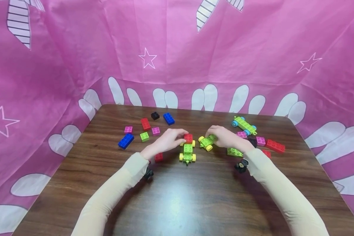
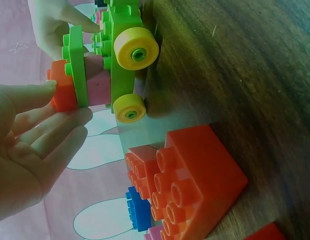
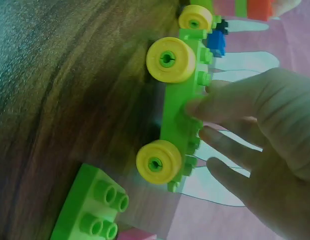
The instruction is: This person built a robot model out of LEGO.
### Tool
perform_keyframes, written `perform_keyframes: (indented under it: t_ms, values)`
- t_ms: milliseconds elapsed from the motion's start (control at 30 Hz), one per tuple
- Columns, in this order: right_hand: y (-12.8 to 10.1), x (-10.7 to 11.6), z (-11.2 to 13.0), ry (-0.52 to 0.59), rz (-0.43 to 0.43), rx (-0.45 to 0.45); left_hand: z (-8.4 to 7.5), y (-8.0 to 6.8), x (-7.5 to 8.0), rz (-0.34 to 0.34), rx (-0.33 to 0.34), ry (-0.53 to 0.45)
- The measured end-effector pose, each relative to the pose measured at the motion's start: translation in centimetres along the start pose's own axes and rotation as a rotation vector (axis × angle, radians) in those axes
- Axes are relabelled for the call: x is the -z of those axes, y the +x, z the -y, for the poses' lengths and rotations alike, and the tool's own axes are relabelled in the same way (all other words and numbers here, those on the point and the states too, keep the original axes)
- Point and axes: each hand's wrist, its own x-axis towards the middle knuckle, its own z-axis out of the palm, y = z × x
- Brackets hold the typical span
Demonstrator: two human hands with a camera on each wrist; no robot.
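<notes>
At the middle of a dark wooden table, a person works with 2 bare hands on toy bricks. Their left hand pinches a red brick that sits on the far end of a green wheeled cart with yellow wheels; the left wrist view shows thumb and fingers closed lightly around that brick. Their right hand curls over a second green cart, also on yellow wheels, with fingertips resting on its studs.

To seat the red brick well, it would likely help to line up the studs squarely and press straight down so the cart does not roll.

Loose bricks lie on both sides: a blue brick to the left, a long red brick to the right near the table's edge. Bare wood lies toward the person. Pink patterned cloth hangs close behind.
</notes>
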Motion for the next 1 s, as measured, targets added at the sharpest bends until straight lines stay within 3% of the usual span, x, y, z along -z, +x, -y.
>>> perform_keyframes:
  t_ms: [167,333,533,800,1000]
  values:
    - [-1.1,0.4,0.1,-0.082,-0.124,-0.123,0.1,0.1,0.1,-0.002,0.013,-0.007]
    - [-1.5,0.1,-0.3,-0.113,-0.117,-0.224,0.2,0.2,0.4,-0.001,0.047,0.006]
    - [-1.2,-0.6,-0.8,-0.076,-0.087,-0.239,0.2,0.7,0.7,-0.004,0.079,-0.008]
    - [-1.0,-0.6,-0.5,-0.078,-0.152,-0.219,0.3,1.5,0.7,-0.013,0.060,0.031]
    - [-0.4,-0.7,0.0,-0.089,-0.114,-0.237,0.4,1.9,0.9,-0.004,0.078,0.031]
